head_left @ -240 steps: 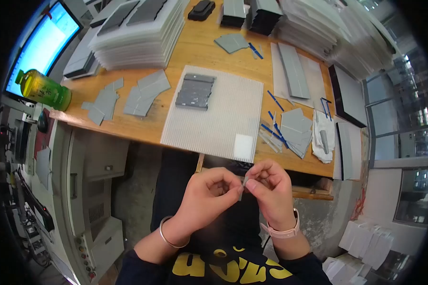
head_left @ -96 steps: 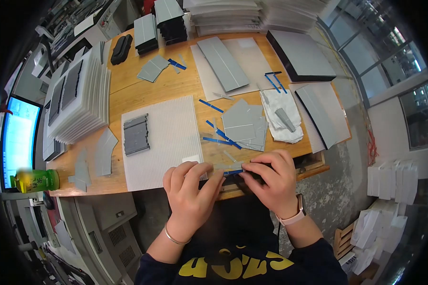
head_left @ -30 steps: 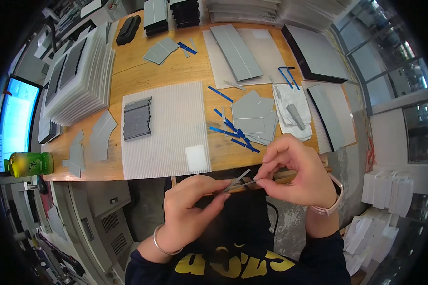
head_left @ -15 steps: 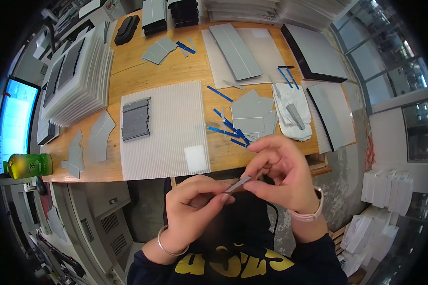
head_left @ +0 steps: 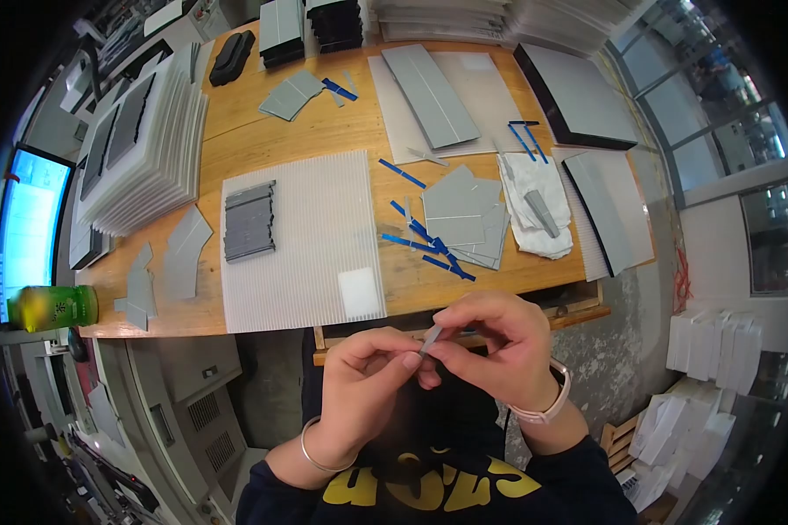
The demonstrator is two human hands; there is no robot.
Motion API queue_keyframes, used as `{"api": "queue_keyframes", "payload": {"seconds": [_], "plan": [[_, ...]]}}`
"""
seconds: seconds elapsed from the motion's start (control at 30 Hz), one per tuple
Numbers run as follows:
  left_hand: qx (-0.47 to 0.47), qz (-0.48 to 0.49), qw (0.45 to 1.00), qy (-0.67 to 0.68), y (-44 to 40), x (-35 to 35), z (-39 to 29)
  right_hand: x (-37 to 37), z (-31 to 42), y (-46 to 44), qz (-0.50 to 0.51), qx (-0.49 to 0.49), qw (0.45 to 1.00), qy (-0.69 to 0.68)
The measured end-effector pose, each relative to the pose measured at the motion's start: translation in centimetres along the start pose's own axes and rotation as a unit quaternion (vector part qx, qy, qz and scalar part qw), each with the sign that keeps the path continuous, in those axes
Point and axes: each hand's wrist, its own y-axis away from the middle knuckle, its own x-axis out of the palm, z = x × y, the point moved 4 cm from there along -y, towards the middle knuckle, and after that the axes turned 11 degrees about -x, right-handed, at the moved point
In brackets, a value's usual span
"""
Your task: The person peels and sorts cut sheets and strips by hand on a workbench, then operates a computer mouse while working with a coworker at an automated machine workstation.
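Observation:
A small narrow grey strip (head_left: 431, 339) is pinched between my two hands, just in front of the table edge. My left hand (head_left: 372, 376) grips its lower end with thumb and forefinger. The fingers of my right hand (head_left: 495, 346) close on its upper end. Beyond my hands, several blue strips (head_left: 425, 238) lie beside a loose pile of flat grey pieces (head_left: 453, 214). On a ribbed translucent sheet (head_left: 315, 236) rests a row of dark grey strips (head_left: 250, 220), with a small white pad (head_left: 356, 293) near the sheet's front edge.
A white cloth (head_left: 530, 236) with a tapered grey piece (head_left: 543, 213) on it lies at right. Stacked white sheets (head_left: 162, 157) stand at left, near a green bottle (head_left: 57, 306) and a lit monitor (head_left: 35, 227). An open drawer (head_left: 578, 306) juts out below the table edge.
My right hand has moved down and left, closer to my left hand, and now pinches the strip's upper end. The strip has turned more upright. My left hand shifted slightly right.

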Motion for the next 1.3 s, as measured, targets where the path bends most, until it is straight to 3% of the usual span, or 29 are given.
{"api": "queue_keyframes", "payload": {"seconds": [0.17, 0.27, 0.37, 0.47, 0.5, 0.57, 0.7, 0.8, 1.0, 1.3], "plan": [[-0.031, 0.016, 0.999, 0.012, -0.1, -0.4, 0.6, 0.1, -0.7, 0.7, -0.003, 0.05, 0.998, -0.033], [-0.05, 0.01, 0.998, -0.048, -0.1, -0.7, 1.0, 0.0, -1.3, 1.6, 0.011, 0.113, 0.991, -0.066], [0.015, -0.018, 0.982, -0.19, 0.0, -0.5, 0.8, -0.3, -1.3, 1.7, 0.019, 0.099, 0.994, -0.031], [0.007, -0.009, 0.982, -0.187, 0.0, -1.5, 1.6, -1.4, -1.4, 2.0, -0.138, 0.078, 0.987, 0.027], [0.011, -0.006, 0.98, -0.198, 0.0, -1.7, 1.7, -1.8, -0.9, 1.5, -0.101, 0.024, 0.981, 0.166], [0.004, -0.023, 0.983, -0.185, 0.0, -1.6, 1.9, -2.7, -0.2, -0.1, -0.021, -0.087, 0.899, 0.428], [-0.01, -0.049, 0.988, -0.143, 0.1, -2.1, 2.4, -2.3, -0.3, -0.8, 0.024, -0.072, 0.867, 0.492], [-0.01, -0.058, 0.986, -0.156, 0.1, -2.6, 2.3, -2.4, -0.3, -0.3, 0.041, -0.107, 0.853, 0.509], [-0.027, -0.051, 0.987, -0.147, -0.1, -2.9, 2.3, -1.9, -0.1, -0.4, 0.074, -0.087, 0.849, 0.516], [-0.019, -0.057, 0.989, -0.133, -0.2, -2.9, 2.3, -1.9, -0.8, 0.5, 0.049, -0.115, 0.873, 0.471]]}}
